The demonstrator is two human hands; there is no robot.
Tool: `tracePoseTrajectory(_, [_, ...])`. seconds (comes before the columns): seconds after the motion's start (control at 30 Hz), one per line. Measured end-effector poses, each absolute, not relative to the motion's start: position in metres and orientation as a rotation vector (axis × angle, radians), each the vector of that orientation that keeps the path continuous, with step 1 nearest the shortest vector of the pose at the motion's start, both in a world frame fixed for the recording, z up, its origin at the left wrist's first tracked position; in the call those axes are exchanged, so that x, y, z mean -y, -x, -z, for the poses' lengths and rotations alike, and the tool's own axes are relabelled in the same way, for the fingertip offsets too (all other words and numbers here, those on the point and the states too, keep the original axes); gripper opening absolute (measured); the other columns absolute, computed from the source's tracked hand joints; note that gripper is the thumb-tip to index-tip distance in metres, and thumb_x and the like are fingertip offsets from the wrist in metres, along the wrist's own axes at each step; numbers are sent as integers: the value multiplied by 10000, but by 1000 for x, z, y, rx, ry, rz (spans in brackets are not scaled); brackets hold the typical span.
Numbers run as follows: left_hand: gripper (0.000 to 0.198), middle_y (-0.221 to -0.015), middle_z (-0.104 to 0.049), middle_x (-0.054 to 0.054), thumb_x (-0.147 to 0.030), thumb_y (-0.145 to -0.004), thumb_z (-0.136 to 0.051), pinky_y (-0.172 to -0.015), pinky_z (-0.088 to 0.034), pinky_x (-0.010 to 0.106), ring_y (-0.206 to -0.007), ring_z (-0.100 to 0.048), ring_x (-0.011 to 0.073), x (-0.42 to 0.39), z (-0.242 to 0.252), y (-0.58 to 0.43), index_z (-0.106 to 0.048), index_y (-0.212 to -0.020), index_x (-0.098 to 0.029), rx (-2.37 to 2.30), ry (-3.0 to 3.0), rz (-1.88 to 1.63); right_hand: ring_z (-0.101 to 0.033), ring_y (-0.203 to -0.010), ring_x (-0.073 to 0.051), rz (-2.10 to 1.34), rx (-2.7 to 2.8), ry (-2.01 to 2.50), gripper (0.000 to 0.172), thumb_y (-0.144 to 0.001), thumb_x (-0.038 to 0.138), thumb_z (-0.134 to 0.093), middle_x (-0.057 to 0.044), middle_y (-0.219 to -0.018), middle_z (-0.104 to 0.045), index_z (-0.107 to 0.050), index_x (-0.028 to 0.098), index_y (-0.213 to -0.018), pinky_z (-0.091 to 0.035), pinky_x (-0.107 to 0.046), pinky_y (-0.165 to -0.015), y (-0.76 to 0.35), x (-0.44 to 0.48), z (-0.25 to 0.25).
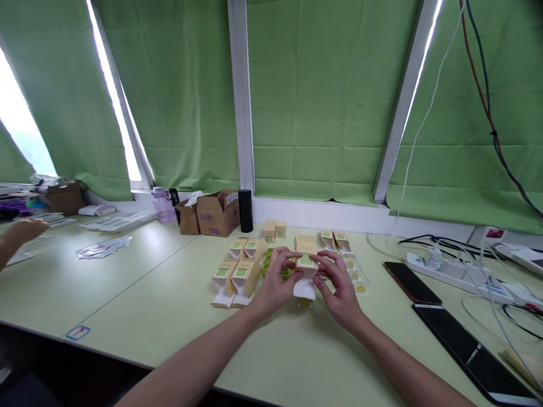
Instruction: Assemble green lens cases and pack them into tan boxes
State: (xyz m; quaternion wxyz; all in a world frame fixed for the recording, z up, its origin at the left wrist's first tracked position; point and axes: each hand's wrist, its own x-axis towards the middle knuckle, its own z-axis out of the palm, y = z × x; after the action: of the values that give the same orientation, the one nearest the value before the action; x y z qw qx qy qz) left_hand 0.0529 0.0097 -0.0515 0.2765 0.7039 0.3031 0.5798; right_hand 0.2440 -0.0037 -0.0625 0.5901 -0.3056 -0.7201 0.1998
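Between my two hands is a small cream cardboard box (pixel 306 262) with a green label, its white-lined flap hanging open toward me. My left hand (pixel 278 277) grips its left side, thumb and fingers closed on it. On the other side my right hand (pixel 338 282) has its fingers and thumb against the box. A small yellowish item (pixel 304 303) shows just under the flap. Left of my hands lie several similar boxes (pixel 241 277) with open flaps. Green round pieces (pixel 267 261) are partly hidden behind my left hand. Clear plastic trays (pixel 357 276) with yellow pieces sit to the right.
Two boxes (pixel 275 230) stand farther back, beside a black cylinder (pixel 245 211) and brown cartons (pixel 218 213). At right are a phone (pixel 411 281), a dark tablet (pixel 470 353) and a power strip (pixel 458 275) with cables. Another person's hand (pixel 25 229) reaches in at left.
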Motion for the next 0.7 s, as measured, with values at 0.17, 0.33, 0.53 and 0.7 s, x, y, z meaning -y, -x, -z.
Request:
tracePoseTrajectory(0.17, [288, -1234, -441, 74, -225, -900, -713, -873, -561, 337, -940, -604, 150, -9, 49, -55, -663, -1184, -229, -818, -1891, -1554, -668, -936, -168, -463, 1648, 727, 355, -998, 310, -596, -96, -1384, -456, -646, 343, -1348, -620, -398, -899, -243, 1, 65])
tracePoseTrajectory(0.33, [284, -1210, -433, 66, -194, -892, -705, -849, -556, 321, -921, -604, 142, -8, 50, -56, -656, -1170, -221, -822, -1875, -1539, -673, -918, -163, -428, 1636, 754, 336, -998, 290, -586, -94, -1365, -466, -656, 333, -1324, -623, -393, -876, -242, -1, 66])
tracePoseTrajectory(0.53, [287, -1181, -445, 60, -170, -887, -690, -842, -557, 320, -914, -597, 144, -8, 52, -56, -652, -1167, -222, -824, -1876, -1533, -659, -928, -167, -363, 1623, 790, 311, -1008, 261, -539, -93, -1344, -465, -669, 323, -1284, -630, -389, -858, -240, 0, 67])
tracePoseTrajectory(0.7, [307, -1175, -451, 63, -178, -889, -695, -888, -549, 350, -941, -588, 159, -7, 51, -57, -663, -1190, -233, -839, -1903, -1547, -644, -969, -182, -329, 1614, 798, 315, -1011, 257, -522, -96, -1338, -467, -664, 316, -1286, -631, -400, -871, -239, 0, 67])
